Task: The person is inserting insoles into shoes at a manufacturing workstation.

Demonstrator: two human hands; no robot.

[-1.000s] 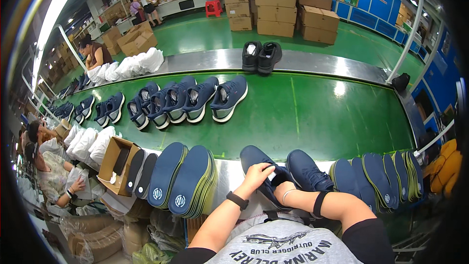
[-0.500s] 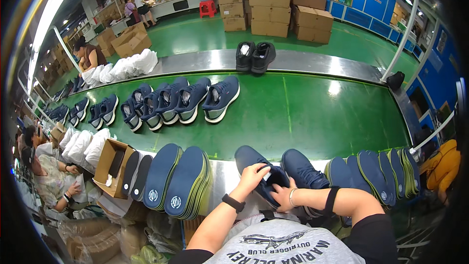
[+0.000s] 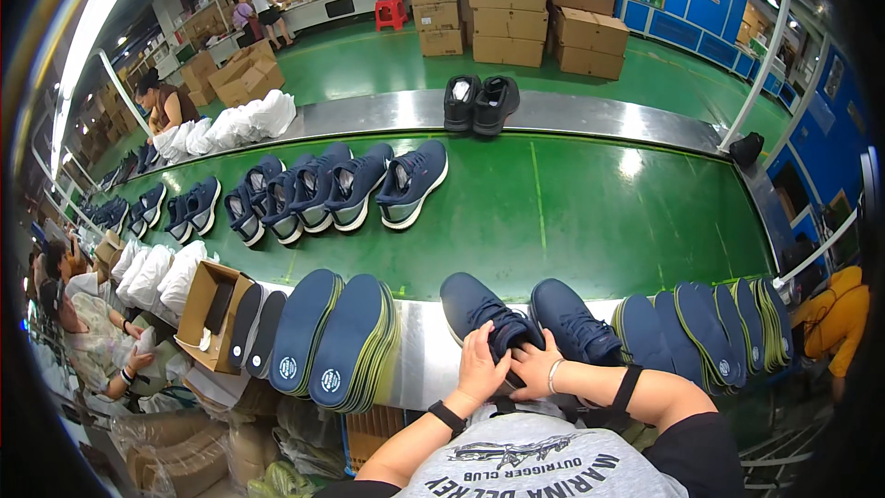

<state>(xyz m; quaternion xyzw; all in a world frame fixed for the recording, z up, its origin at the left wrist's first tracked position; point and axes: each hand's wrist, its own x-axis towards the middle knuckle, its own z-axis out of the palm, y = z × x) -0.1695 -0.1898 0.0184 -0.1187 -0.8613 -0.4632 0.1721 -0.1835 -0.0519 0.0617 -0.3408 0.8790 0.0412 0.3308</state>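
On the metal ledge in front of me, a navy sneaker (image 3: 472,306) points away with its heel toward me. My left hand (image 3: 483,361) is closed around the left side of its collar. At the right side of the same collar, my right hand (image 3: 535,366) grips it, thumb up. Between my hands the shoe's opening is mostly hidden. Just to the right stands a second navy sneaker (image 3: 573,318), its heel partly behind my right wrist. Stacks of navy insoles (image 3: 353,341) with yellow-green edges lie to the left, and more insoles (image 3: 705,327) to the right.
A green conveyor belt (image 3: 599,212) runs beyond the ledge, carrying a row of navy sneakers (image 3: 412,183). Black shoes (image 3: 479,106) stand on the far metal rail. An open carton (image 3: 207,314) and dark insoles (image 3: 265,332) are at left, near co-workers.
My left hand has dropped from the shoe's tongue area to its rear left side. My right hand has shifted up slightly along the collar. The belt's sneakers moved slightly left.
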